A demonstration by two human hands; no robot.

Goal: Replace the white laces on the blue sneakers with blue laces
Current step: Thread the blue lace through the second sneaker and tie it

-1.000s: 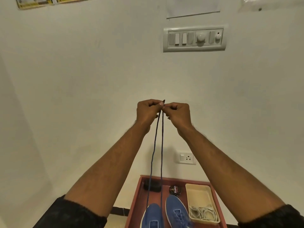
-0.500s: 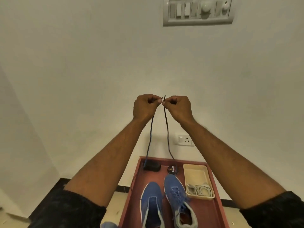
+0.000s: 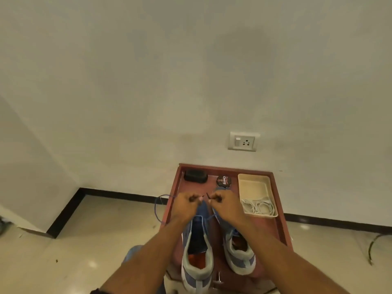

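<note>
Two bare forearms, left hand [image 3: 184,206] and right hand [image 3: 227,205] ungloved, dark cuff edge at left elbow.

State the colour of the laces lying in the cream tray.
White laces, seen best in the head view.

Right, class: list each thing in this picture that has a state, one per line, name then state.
left hand: pinching the blue lace
right hand: pinching the blue lace
blue lace: ends held, slack looping off the tray's left edge
left sneaker: white lace out
white laces: piled in the bin
bin: open
tin: lid on
</note>
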